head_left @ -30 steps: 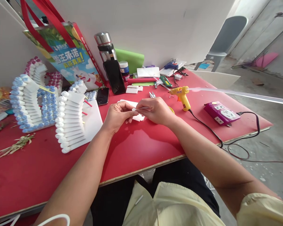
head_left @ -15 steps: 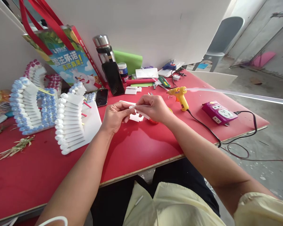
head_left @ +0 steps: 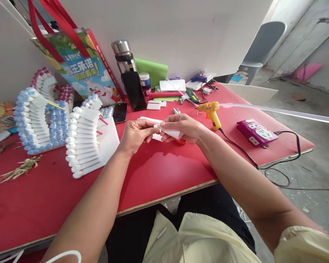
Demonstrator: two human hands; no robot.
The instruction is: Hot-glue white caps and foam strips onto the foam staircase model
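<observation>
Stalks, dry and thin, lie on the red worktop, far to the left of both hands. Blue and white rolls sit in a curvy stack a bit behind them. White rolls with flat tails stand in a curved row, nearer to the left hand. A bright bag with red straps stands behind the rolls. A phone lies flat past the left hand, and a tall flask stands behind it.

The left hand pinches the small curled end of a white strip, so the strip is up between both hands. The right hand grips the strip too, with its loose part lying along the fingers. White paper is on the worktop below the hands. Scissors peek out just past the right hand. Right of that hand is a yellow glue gun, and farther right is a purple socket box with a black plug in it.
</observation>
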